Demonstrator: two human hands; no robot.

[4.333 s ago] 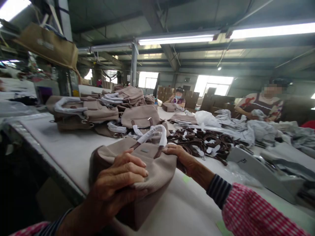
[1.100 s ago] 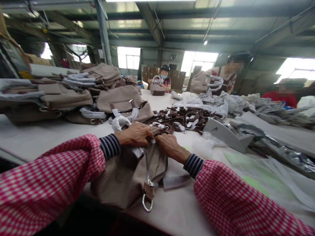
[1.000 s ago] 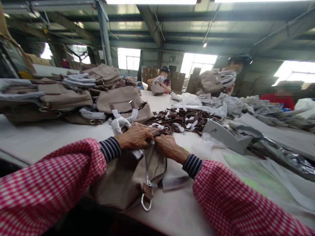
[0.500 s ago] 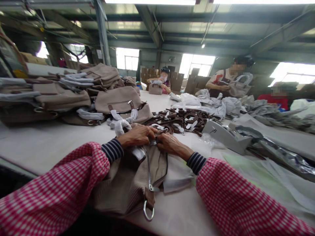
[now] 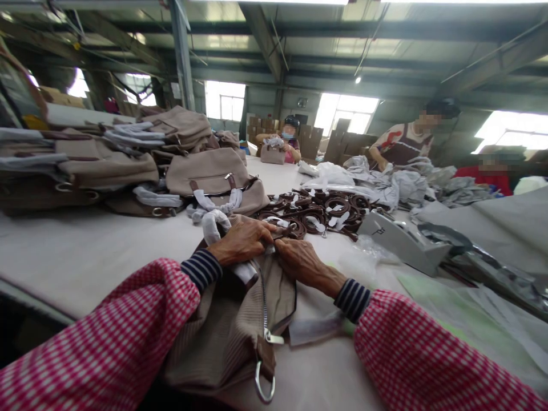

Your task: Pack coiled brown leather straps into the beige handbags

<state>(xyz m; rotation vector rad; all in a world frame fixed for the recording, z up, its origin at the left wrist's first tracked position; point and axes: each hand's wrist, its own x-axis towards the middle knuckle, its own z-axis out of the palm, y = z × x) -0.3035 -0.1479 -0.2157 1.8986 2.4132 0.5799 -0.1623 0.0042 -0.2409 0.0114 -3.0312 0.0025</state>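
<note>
A taupe handbag (image 5: 218, 337) lies before me on the table, its top zipper (image 5: 264, 305) running open toward a metal D-ring (image 5: 264, 387) at the near end. White wrapping covers its handle (image 5: 214, 224). My left hand (image 5: 243, 240) is closed on the bag's far top edge, fingers bent over it. Close beside it, my right hand (image 5: 306, 264) grips the same far end, with knuckles up and fingers curled. What exactly lies between the fingertips is hidden.
Coiled brown straps (image 5: 317, 212) lie just beyond the bag. Piled taupe bags (image 5: 107, 162) fill the left. At right stand a grey-white tape dispenser (image 5: 405, 242) and crumpled wrapping (image 5: 398, 182). Several co-workers, one a person in a brown apron (image 5: 406, 145), are across the table (image 5: 85, 257).
Both hands stay at the bag's far end with little movement. The co-worker at right has lowered the bag held up earlier and now reaches down into the wrapping. The view has shifted slightly.
</note>
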